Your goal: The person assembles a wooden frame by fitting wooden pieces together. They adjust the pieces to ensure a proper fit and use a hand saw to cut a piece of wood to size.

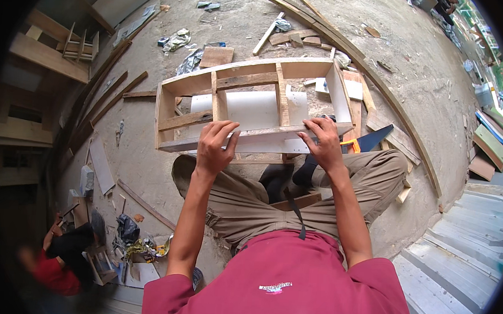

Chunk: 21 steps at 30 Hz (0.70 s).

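A rectangular wooden frame (168,103) with cross slats and a white backing panel stands on the concrete floor in front of my knees. My left hand (214,146) grips its near rail left of centre, fingers curled over the top. On the same rail, further right, rests my right hand (321,141), fingers spread over the edge. A hand saw (367,142) with an orange handle and dark blade lies just right of my right hand, partly behind the frame.
Loose planks and offcuts (305,36) lie scattered beyond the frame, with a long curved strip (392,108) to the right. Concrete steps (465,239) descend at the lower right. Another person in red (55,266) crouches at the lower left among tools and scraps. Timber stacks line the left.
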### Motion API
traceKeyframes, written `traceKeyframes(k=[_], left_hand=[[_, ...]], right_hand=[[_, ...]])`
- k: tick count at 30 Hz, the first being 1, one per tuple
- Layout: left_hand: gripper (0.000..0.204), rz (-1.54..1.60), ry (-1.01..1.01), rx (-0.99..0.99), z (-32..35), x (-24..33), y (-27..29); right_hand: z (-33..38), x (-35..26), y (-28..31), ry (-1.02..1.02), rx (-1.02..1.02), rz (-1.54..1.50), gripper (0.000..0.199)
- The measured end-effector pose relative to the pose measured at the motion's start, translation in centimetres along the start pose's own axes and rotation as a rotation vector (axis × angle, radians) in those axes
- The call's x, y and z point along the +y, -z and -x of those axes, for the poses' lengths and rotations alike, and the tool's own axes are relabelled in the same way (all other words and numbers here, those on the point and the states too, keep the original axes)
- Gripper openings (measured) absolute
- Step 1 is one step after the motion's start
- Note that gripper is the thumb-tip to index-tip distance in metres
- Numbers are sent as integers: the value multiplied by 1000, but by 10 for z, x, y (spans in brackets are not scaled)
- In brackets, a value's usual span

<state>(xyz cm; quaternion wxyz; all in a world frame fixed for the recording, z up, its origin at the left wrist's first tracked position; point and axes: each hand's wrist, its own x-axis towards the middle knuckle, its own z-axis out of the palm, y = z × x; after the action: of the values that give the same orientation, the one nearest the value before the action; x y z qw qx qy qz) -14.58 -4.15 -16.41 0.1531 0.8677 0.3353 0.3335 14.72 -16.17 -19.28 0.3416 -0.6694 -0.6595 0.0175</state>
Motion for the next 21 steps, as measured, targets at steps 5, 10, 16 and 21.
traceKeyframes(k=[5,10,16,21], left_hand=[[36,67,91,51,-62,53,-79],[48,-35,391,9,-82,64,-135],[46,-34,557,-67,-81,74,-138],[43,-41,510,-68,-82,68,-138]], right_hand=[[2,42,40,-185,608,-181,22],[43,216,55,-808,778,-610,22],[75,310,-1,-1169,588,-749,19],[106,303,-85,-966,25,-271,32]])
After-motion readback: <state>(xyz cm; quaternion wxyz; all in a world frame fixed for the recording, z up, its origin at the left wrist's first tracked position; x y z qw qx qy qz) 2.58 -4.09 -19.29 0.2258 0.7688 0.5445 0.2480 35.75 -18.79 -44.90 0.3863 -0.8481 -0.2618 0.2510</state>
